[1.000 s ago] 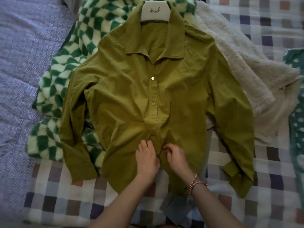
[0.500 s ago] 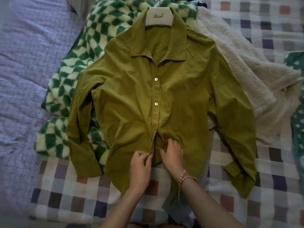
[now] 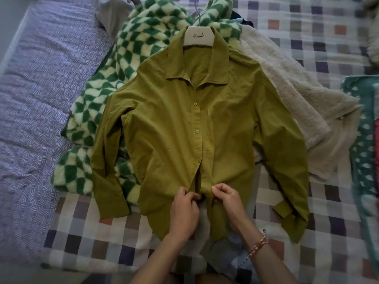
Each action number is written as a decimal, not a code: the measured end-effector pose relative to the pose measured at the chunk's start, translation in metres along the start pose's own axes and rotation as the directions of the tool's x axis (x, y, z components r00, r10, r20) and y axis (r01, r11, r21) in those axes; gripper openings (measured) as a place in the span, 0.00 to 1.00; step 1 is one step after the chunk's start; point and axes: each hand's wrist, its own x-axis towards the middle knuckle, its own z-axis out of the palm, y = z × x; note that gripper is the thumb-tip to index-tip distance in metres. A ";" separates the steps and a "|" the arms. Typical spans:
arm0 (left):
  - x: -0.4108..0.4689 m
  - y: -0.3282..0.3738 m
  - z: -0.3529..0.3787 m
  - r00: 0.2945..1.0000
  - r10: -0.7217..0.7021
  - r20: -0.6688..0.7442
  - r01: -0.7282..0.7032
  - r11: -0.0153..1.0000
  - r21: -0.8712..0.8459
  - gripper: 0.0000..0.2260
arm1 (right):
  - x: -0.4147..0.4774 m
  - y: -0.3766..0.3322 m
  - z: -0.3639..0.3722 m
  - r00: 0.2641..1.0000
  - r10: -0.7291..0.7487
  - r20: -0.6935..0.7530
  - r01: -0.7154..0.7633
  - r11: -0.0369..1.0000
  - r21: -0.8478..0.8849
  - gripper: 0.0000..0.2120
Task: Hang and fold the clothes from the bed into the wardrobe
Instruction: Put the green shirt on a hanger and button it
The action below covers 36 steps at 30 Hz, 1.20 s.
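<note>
Head view: olive shirt (image 3: 174, 130) lies flat, front up, on the bed, on a white hanger (image 3: 198, 35) whose neck shows at the collar. Upper buttons (image 3: 195, 103) are closed; the placket gapes open near the hem.

Left hand (image 3: 184, 212): fingers curled, pinching the shirt's placket edge on its side, low on the front. Right hand (image 3: 229, 201): thumb and fingers pinching the opposite edge just beside it. Red-and-white bracelet (image 3: 259, 243) on the right wrist.

Around it:
- green-and-cream checkered fleece (image 3: 131, 58) under the shirt's shoulder and sleeve on the person's left
- cream fleece garment (image 3: 297, 99) under the other shoulder, spreading right
- grey-blue cloth (image 3: 225, 257) partly under the hem, near the right forearm
- teal patterned fabric (image 3: 365, 140) at the far right edge, well apart from the shirt
- plaid blanket (image 3: 92, 232) covers the bed; purple patterned sheet (image 3: 30, 99) on the left

Both sleeves lie down along the shirt's sides, cuffs on the blanket.
</note>
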 end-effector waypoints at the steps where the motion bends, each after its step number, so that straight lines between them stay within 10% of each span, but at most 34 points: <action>1: 0.000 0.003 0.000 1.000 -0.018 -0.003 0.018 1.000 -0.017 0.11 | -0.001 -0.004 0.000 0.999 0.005 0.039 -0.005 1.000 0.008 0.11; 15: -0.008 0.018 -0.007 0.997 -0.079 0.013 0.078 0.915 -0.395 0.07 | -0.018 -0.010 0.002 0.989 -0.144 0.035 0.148 0.932 -0.332 0.05; 20: -0.007 0.015 -0.009 0.996 -0.090 0.012 0.088 0.921 -0.379 0.07 | -0.030 -0.012 0.009 0.909 -0.417 -0.013 0.344 0.767 -0.542 0.09; 32: -0.013 0.009 -0.022 0.975 -0.219 -0.046 0.173 0.867 -0.467 0.13 | -0.024 -0.024 0.014 0.941 -0.330 0.075 0.294 0.688 -0.663 0.01; 36: -0.012 0.010 -0.020 0.954 -0.295 -0.045 0.243 0.857 -0.455 0.12 | -0.028 -0.023 0.015 0.923 -0.366 0.119 0.308 0.516 -0.799 0.04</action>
